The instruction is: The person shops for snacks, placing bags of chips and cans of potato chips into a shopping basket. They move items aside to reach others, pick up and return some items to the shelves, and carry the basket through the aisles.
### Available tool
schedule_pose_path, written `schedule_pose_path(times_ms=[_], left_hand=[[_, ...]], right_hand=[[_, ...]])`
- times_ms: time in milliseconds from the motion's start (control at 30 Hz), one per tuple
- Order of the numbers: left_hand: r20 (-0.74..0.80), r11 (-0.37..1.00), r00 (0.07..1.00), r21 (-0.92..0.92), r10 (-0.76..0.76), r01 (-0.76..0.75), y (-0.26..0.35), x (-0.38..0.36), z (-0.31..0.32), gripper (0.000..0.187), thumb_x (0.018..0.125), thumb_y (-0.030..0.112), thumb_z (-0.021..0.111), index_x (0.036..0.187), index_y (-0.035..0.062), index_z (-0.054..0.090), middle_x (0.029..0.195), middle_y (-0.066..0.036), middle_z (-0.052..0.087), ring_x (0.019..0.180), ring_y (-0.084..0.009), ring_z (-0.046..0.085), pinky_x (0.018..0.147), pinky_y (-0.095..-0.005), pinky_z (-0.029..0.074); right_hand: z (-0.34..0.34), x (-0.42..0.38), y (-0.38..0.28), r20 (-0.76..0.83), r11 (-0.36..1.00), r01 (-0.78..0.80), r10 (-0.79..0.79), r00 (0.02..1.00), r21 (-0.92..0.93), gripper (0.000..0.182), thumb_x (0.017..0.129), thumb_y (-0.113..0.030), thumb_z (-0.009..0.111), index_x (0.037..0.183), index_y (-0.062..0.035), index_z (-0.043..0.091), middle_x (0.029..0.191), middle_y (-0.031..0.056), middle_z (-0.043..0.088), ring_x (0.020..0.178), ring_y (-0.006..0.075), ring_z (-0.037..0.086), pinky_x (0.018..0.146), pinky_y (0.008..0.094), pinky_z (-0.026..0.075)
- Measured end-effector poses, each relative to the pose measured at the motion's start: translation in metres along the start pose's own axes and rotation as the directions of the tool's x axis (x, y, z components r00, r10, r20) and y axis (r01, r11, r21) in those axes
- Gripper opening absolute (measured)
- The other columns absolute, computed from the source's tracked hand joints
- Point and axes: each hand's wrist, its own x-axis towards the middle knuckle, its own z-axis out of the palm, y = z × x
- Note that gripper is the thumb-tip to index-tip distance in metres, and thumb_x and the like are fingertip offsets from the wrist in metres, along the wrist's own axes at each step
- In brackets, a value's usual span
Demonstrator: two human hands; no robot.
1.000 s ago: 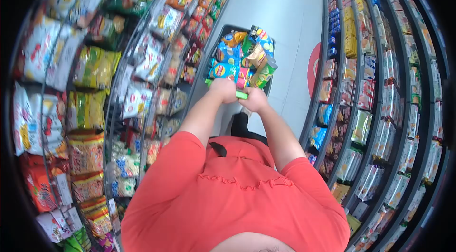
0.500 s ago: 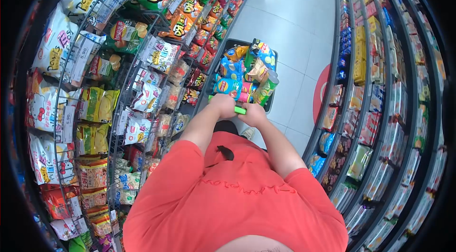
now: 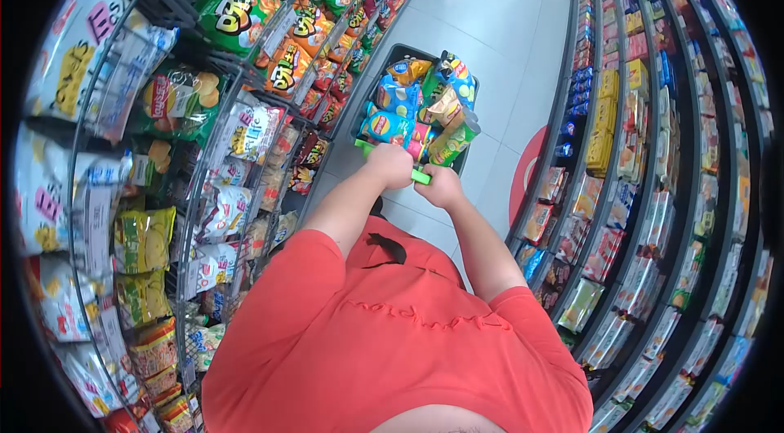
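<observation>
Both my hands are closed around the bright green handle of a dark shopping basket. My left hand grips it toward the left end, and my right hand holds it just to the right, with a short stretch of green showing between them. Packaged snacks fill the basket: a blue chip bag, an orange bag, a green canister, a pink package and several others. Whether the basket has wheels is hidden.
Wire racks of bagged snacks, including green chip bags, line my left close to my arm. Shelves of small packages run along my right. Between them the pale tiled floor stretches ahead, with a red floor marking by the right shelves.
The racks and shelves have slid back toward me on both sides, so I have moved forward along the aisle with the basket. Both hands keep their hold on the handle.
</observation>
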Motion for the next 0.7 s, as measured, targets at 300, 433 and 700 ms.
schedule_pose_path(times_ms=[300, 433, 700], left_hand=[[0.019, 0.998, 0.999, -0.045, 0.033, -0.032, -0.037, 0.077, -0.039, 0.027, 0.078, 0.026, 0.059, 0.089, 0.0082, 0.077, 0.095, -0.014, 0.074, 0.090, -0.0285, 0.072, 0.079, -0.0434, 0.057], [0.008, 0.997, 0.997, 0.008, 0.081, -0.081, -0.053, 0.092, -0.070, 0.027, 0.078, 0.026, 0.059, 0.088, 0.0085, 0.077, 0.095, -0.015, 0.074, 0.089, -0.0287, 0.073, 0.079, -0.0438, 0.057], [0.116, 0.996, 0.993, 0.080, 0.024, -0.033, -0.076, 0.145, -0.138, 0.033, 0.081, 0.031, 0.058, 0.094, 0.0066, 0.076, 0.102, -0.014, 0.074, 0.095, -0.0287, 0.072, 0.081, -0.0425, 0.056]], right_hand=[[-0.040, 0.077, 0.000, -0.021, 0.999, -0.031, 0.031, 0.999, -0.008, 0.032, 0.070, -0.032, 0.075, 0.088, -0.0065, 0.069, 0.084, 0.0223, 0.068, 0.083, 0.0413, 0.067, 0.073, 0.0482, 0.054], [-0.059, 0.103, -0.011, -0.018, 0.997, -0.060, 0.061, 0.998, 0.039, 0.030, 0.069, -0.033, 0.075, 0.087, -0.0093, 0.071, 0.084, 0.0198, 0.069, 0.082, 0.0390, 0.068, 0.075, 0.0470, 0.055], [-0.083, 0.179, 0.008, -0.057, 0.999, -0.022, 0.025, 0.998, 0.046, 0.026, 0.072, -0.032, 0.071, 0.086, -0.0107, 0.071, 0.082, 0.0185, 0.070, 0.080, 0.0378, 0.068, 0.072, 0.0482, 0.054]])
